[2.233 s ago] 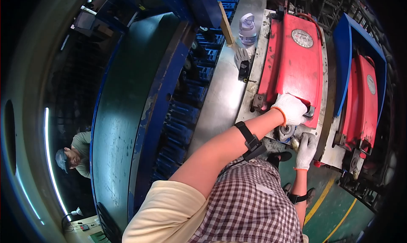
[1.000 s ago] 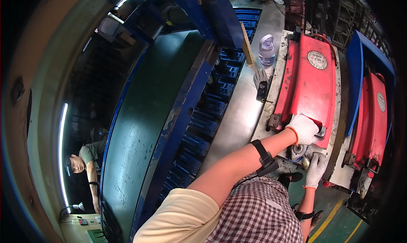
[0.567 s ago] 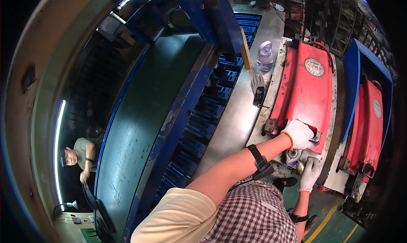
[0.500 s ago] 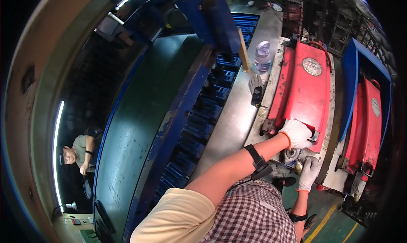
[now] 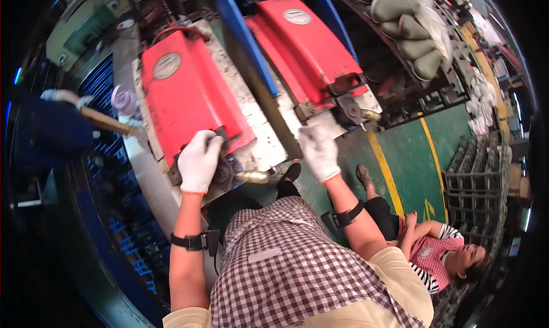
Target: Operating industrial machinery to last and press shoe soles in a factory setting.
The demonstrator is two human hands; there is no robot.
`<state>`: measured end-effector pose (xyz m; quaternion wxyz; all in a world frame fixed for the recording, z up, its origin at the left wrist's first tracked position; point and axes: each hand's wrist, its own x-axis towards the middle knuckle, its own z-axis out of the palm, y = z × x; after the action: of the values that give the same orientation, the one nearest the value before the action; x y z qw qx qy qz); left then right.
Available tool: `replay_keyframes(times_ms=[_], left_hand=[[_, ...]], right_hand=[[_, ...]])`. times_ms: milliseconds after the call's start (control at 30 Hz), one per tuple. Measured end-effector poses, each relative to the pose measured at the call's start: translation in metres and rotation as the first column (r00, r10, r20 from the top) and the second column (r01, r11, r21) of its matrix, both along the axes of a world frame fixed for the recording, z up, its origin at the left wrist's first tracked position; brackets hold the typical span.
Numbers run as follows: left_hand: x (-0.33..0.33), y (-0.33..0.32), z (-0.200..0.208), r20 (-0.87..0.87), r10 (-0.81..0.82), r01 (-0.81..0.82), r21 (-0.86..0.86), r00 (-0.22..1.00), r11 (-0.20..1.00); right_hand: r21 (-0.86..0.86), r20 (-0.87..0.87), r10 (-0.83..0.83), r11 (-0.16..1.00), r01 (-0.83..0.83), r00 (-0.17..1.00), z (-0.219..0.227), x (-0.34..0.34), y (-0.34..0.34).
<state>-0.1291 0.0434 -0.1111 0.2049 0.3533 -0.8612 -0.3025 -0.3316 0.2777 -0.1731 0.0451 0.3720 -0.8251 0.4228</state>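
Note:
My left hand (image 5: pixel 199 161), in a white knitted glove, is closed over the dark handle (image 5: pixel 219 137) at the near end of a red-covered machine (image 5: pixel 197 93). It hides part of that end. Beside it, a round metal part and a brass-coloured knob (image 5: pixel 252 177) stick out of the machine. My right hand (image 5: pixel 319 153), gloved alike, is off to the right above the floor, with its fingers curled and nothing visible in them. It is nearest to the end of a second red machine (image 5: pixel 309 50), whose own dark handle (image 5: pixel 346 84) shows.
Blue panels (image 5: pixel 243 33) flank the second machine. A clear bottle (image 5: pixel 123 101) stands left on the metal bench. Grey-green boot-shaped pieces (image 5: pixel 409 33) fill a rack at upper right. A person (image 5: pixel 437 253) is close by at lower right, near metal racks (image 5: pixel 477 179).
The view has swung right, bringing in the second machine and the person. My right hand has left the first machine's brass-coloured knob and moved right. My left hand stays at that machine's end.

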Motion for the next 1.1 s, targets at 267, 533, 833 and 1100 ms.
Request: replay_keyframes(times_ms=[267,533,833,1100], left_hand=[[-0.133,0.082,0.035,-0.276,-0.389,0.332,-0.231,0.879,0.915],[-0.262,0.131,-0.008,-0.107,-0.661,0.586,-0.374,0.743,0.719],[-0.305,0.12,0.015,-0.005,-0.702,0.598,-0.52,0.712,0.61],[-0.343,0.067,0.132,-0.239,-0.706,0.461,-0.611,0.667,0.643]], right_hand=[[0.231,-0.075,-0.425,0.873,0.43,0.902,-0.033,-0.194,0.144],[0.51,-0.031,-0.43,0.769,0.385,0.902,-0.033,-0.145,0.129],[0.316,0.181,-0.264,0.928,0.198,0.948,0.033,-0.088,0.113],[0.451,-0.084,0.073,0.892,-0.027,0.994,-0.002,-0.193,-0.021]])
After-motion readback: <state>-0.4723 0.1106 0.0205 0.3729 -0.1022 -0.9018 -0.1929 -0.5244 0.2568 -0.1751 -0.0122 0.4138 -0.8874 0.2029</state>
